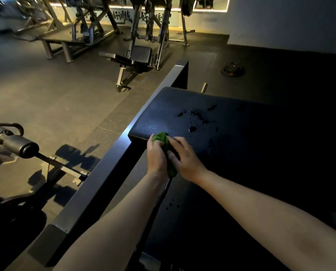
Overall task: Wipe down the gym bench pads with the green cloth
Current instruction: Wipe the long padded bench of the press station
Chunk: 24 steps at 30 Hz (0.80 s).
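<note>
Prep work is what I'd call this step, not actual wiping yet. The bunched-up green cloth (164, 145) sits between both hands, right at the near left corner of the upper black textured vinyl pad (241, 153). The left hand (156, 155) has its fingers curled round the top wad. The right hand (184, 157) grips the strip hanging below it, with the fingers folded over the fabric. Looks to me like the cloth is being gathered or refolded into a wiping wad.

Further up that pad there's a scatter of shiny wet droplets (198, 116), well apart from the cloth and not smeared, so I'd guess they haven't been wiped. A few smaller drops (172, 205) show on the lower dark pad (202, 222) nearer the body.

Next move, I reckon: press the cloth flat on the corner and sweep up and right through the wet patch. The right side is too dark to judge.
</note>
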Motion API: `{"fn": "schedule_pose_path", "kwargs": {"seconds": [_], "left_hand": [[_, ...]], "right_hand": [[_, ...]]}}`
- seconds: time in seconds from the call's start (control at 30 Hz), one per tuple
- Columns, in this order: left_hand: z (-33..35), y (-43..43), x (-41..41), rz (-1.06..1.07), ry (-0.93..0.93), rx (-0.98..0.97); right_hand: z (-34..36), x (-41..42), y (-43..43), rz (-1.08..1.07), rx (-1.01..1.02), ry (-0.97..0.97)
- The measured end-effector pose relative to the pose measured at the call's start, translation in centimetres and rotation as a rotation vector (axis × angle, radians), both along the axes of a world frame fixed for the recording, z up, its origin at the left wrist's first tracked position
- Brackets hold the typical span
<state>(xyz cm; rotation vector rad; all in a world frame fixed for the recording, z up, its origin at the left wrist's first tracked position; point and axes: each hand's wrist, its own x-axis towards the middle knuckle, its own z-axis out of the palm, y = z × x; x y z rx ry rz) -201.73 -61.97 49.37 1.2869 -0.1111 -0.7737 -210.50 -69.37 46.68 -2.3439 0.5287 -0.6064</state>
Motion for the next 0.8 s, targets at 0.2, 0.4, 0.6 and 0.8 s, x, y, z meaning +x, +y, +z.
{"fn": "schedule_pose_path", "kwargs": {"seconds": [0.2,0.4,0.6,0.8], "left_hand": [[1.2,-1.7,0.7,-0.135,0.002,-0.031],[-1.5,-3.5,4.9,-0.24,-0.715,0.707],[-3.2,-3.8,4.6,-0.316,-0.666,0.66],[-4.7,-2.6,4.8,-0.352,-0.753,0.63]], "right_hand": [[1.8,0.9,-1.5,-0.033,0.0,-0.053],[2.7,2.8,-8.9,-0.297,0.014,0.043],[1.5,5.9,-8.9,-0.042,-0.11,0.42],[1.0,5.6,-8.2,0.288,-0.319,0.289]]}}
